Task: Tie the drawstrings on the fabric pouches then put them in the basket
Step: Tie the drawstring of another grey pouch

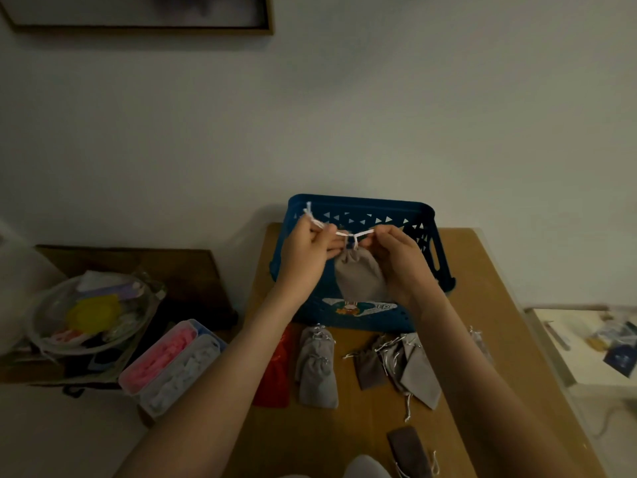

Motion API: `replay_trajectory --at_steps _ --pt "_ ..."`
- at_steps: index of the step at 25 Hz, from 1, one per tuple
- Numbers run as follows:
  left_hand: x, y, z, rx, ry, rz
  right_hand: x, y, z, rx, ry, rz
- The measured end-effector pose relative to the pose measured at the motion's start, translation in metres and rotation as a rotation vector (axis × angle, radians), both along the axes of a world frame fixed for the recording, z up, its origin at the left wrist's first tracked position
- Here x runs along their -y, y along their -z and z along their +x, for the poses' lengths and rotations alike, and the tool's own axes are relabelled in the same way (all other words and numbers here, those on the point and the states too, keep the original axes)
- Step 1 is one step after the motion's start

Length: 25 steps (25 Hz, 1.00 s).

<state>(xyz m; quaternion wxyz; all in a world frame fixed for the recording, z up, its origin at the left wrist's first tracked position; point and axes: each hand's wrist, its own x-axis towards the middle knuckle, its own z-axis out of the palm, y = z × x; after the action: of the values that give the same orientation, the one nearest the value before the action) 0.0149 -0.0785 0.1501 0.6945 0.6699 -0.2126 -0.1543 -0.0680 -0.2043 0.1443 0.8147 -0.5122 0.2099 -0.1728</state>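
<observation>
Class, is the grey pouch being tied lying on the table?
No: left hand and right hand hold the pouch up by its drawstrings, before the blue basket.

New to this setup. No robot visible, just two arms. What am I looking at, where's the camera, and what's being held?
There is no machine here. The single picture comes from a wide-angle camera worn on a person's head, looking forward and down, so the arms are the wearer's own. The grips are bare hands. The left grip and right grip each pinch one end of a white drawstring, stretched sideways. A grey pouch hangs from it, in front of the blue basket in this view. On the wooden table lie more grey pouches, a red flat piece and a darker pouch.
</observation>
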Motion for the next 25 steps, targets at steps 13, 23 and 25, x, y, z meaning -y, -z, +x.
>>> replay_trajectory --at_steps 13,23,25 --pt "-0.013 -0.008 0.013 0.285 0.01 0.329 0.022 -0.008 0.001 -0.108 0.181 -0.352" --pt "-0.005 -0.021 -0.001 0.082 0.166 0.127 -0.005 -0.003 -0.001 0.055 -0.39 -0.405" --pt "-0.007 -0.024 -0.001 0.053 0.144 0.111 -0.006 -0.002 -0.002 0.065 -0.391 -0.41"
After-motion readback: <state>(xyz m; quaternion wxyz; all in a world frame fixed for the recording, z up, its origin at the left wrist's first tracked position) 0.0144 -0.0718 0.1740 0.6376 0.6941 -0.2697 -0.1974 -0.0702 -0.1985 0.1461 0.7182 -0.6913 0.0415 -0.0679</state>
